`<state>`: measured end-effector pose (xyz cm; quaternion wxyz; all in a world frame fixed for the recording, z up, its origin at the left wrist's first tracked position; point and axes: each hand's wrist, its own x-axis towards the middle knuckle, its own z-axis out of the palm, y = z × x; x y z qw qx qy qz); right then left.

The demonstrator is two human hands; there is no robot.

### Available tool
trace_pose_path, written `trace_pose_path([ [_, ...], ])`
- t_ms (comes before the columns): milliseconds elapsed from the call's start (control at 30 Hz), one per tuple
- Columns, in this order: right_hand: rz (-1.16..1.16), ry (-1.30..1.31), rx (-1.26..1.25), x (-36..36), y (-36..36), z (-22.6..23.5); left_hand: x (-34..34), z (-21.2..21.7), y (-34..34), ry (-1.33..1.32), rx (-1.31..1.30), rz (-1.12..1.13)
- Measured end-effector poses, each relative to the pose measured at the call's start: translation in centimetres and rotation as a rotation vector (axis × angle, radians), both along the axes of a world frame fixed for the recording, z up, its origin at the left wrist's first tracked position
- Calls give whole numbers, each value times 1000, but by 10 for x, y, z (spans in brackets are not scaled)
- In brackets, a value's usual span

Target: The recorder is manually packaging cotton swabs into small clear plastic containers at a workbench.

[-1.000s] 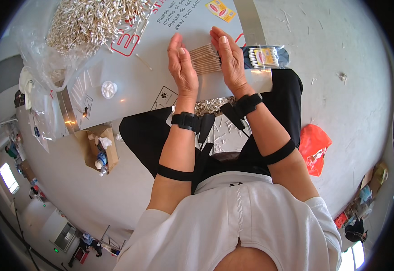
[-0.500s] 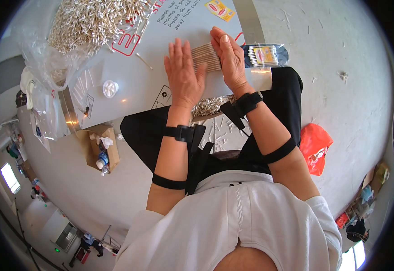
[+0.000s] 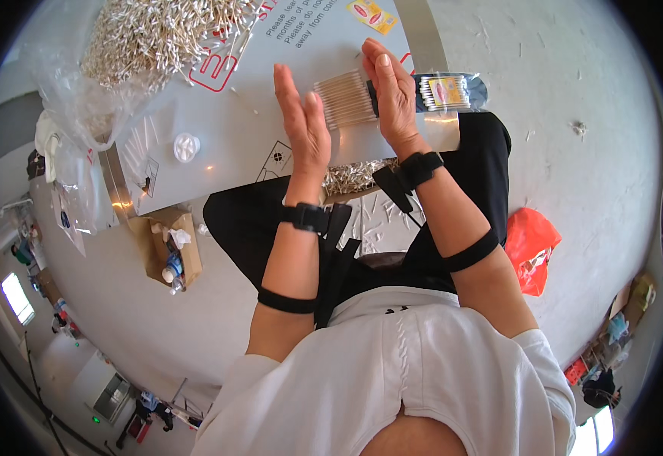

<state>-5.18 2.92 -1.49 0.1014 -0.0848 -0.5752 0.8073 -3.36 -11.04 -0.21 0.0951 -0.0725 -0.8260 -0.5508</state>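
Observation:
A flat row of cotton swabs (image 3: 344,99) lies side by side on the grey table (image 3: 225,144) between my hands. At the row's left end, my left hand (image 3: 306,129) stands on edge with straight fingers and holds nothing. My right hand (image 3: 394,99) is upright at the right end, fingers stretched out; its contact with the swabs is hard to make out. Just right of it, a clear packet of swabs (image 3: 425,92) with a yellow card (image 3: 446,92) rests on something dark at the table's edge.
A big heap of loose swabs (image 3: 156,45) covers the far left, beside clear plastic bags (image 3: 73,99). A round white container (image 3: 187,147) stands nearer. Yellow cards (image 3: 371,15) lie at the back. Below are more swabs (image 3: 358,178), a cardboard box (image 3: 187,251) and a red bag (image 3: 530,251).
My left hand has turned from palm-down over the swabs to standing on edge, leaving more of the row uncovered. My right hand has shifted slightly away.

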Motion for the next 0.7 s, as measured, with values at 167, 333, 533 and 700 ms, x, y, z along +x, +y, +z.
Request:
trace_pose_path([
  [167, 9, 86, 171, -2, -7, -7, -14, -6, 18, -101, 431, 18],
  [333, -29, 75, 172, 3, -17, -1, -18, -13, 15, -108, 505, 16],
  [533, -176, 150, 345, 0, -20, -5, -23, -15, 10, -94, 620, 1],
  [700, -230, 41, -91, 21, 11, 8, -1, -4, -6, -44, 562, 122],
])
